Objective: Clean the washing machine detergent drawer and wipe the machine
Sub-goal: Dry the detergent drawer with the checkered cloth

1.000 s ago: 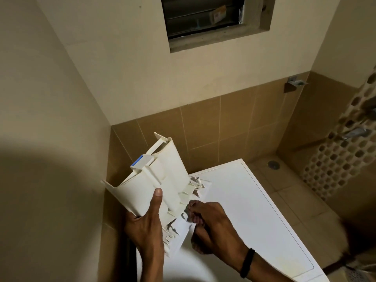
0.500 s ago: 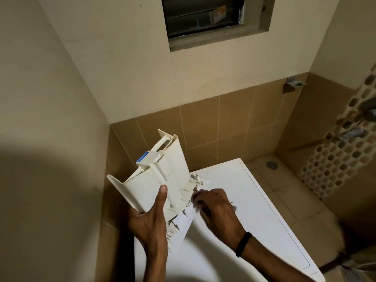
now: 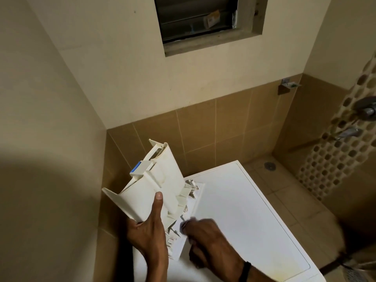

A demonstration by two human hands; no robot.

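The white detergent drawer [image 3: 146,192] is held up on end above the left edge of the washing machine top [image 3: 244,210], with its underside toward me and a blue tab [image 3: 136,169] on its side. My left hand [image 3: 148,233] grips the drawer from below, thumb pressed flat up its back. My right hand [image 3: 207,239], wearing a black wristband, is blurred and sits with curled fingers against the drawer's lower ribbed edge and front panel. Whether it pinches anything I cannot tell.
A beige wall stands close on the left and brown tiles run behind the machine. A louvred window [image 3: 199,15] is high on the back wall. To the right are the tiled floor with a drain [image 3: 269,165], a wall bracket [image 3: 288,84] and metal taps [image 3: 364,110].
My right hand slid down along the drawer's ribbed edge toward its lower end. The drawer stays in my left hand, tilted a little more upright.
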